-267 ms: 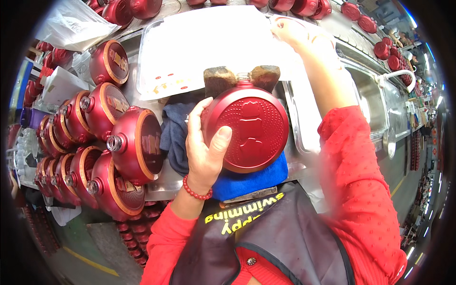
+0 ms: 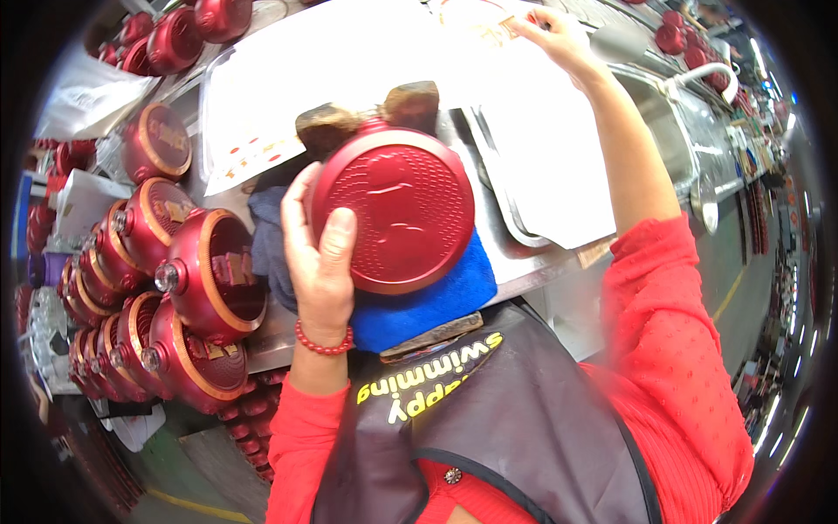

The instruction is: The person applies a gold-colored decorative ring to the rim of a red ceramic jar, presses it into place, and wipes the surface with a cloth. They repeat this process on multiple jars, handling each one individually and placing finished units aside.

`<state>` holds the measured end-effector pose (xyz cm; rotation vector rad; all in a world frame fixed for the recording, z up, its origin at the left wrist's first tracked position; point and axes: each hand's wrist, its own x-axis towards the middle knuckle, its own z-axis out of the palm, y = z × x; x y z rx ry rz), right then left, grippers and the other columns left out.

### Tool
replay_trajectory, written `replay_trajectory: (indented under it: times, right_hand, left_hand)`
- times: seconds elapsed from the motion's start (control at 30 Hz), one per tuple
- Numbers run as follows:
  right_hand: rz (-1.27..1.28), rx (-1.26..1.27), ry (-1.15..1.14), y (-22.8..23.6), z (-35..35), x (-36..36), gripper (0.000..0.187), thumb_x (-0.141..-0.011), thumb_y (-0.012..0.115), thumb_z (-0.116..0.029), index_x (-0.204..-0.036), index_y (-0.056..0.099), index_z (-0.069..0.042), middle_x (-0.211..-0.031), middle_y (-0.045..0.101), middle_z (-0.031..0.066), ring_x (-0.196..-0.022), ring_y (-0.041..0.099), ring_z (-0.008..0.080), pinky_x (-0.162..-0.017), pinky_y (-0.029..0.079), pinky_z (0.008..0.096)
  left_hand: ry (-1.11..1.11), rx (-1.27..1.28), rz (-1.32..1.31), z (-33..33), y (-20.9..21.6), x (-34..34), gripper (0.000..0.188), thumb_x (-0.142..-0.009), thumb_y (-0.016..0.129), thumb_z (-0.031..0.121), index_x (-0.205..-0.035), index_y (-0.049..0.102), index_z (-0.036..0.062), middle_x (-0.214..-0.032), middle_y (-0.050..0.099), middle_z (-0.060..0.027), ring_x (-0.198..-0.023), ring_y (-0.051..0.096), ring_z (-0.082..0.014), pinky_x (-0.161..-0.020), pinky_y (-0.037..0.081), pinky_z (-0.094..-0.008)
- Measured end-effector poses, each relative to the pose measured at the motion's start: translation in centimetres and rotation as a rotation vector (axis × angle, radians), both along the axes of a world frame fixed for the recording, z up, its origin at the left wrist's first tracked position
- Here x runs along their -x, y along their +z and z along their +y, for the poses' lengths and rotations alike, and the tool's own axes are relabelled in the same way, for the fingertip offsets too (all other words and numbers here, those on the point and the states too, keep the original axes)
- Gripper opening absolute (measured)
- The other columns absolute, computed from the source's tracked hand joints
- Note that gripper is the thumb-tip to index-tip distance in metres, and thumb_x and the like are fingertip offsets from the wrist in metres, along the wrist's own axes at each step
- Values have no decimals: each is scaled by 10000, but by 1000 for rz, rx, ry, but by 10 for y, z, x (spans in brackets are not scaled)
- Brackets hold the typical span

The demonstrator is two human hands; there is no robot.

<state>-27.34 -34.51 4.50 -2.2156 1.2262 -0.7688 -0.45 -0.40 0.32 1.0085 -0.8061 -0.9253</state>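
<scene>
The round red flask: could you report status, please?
Left hand holding round red flask. Right hand by printed sheet. Flask over blue cloth; wooden blocks at far edge.

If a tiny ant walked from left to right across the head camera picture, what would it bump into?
Stacked red bottles → dark blue cloth → left hand → round red bottle → right hand → white tap.

The dimpled red vessel (image 2: 397,214) looks satiny, the blue cloth (image 2: 467,279) matt.
</scene>
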Motion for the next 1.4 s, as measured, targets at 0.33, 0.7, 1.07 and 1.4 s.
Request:
replay_trajectory:
  times: [0.33, 0.7, 1.07, 1.4]
  right_hand:
    - [381, 263, -74, -60, 62, 102, 212, -899, 759, -199, -909, 675, -5, -1025, 617, 151, -974, 620, 322, -875, 499, 402]
    - [133, 286, 666, 115, 155, -3, 164, -937, 725, -81, -928, 579, -8, -1141, 567, 101, -970, 567, 193, -817, 482, 326]
    - [91, 388, 650, 54, 207, -108, 209, -853, 793, -131, -879, 628, -6, -1103, 614, 148, -1004, 615, 335, -855, 526, 404]
    - [-10, 424, 637, 43, 207, -111, 222, -830, 805, -135, -871, 633, -2, -1076, 612, 160, -993, 606, 339, -855, 520, 402]
  left_hand:
    - [-32, -35, 122, -3, 17, 4, 471, -1047, 589, 222, -1414, 461, -44, -1313, 635, -154, -1175, 629, -205, -1044, 494, -358]
    - [16, -49, 152, -3, 9, 3, 437, -1045, 620, 208, -1384, 490, -36, -1283, 624, -111, -1155, 601, -152, -1040, 481, -310]
    - [190, -20, -457, 4, 16, -1, 824, -973, 712, 417, -1515, 347, -85, -1450, 491, -276, -1320, 515, -336, -1129, 406, -418]
    - [287, -66, -1023, 24, 18, 19, 1037, -833, 841, 361, -1570, 234, -43, -1495, 406, -309, -1388, 390, -461, -1170, 294, -524]
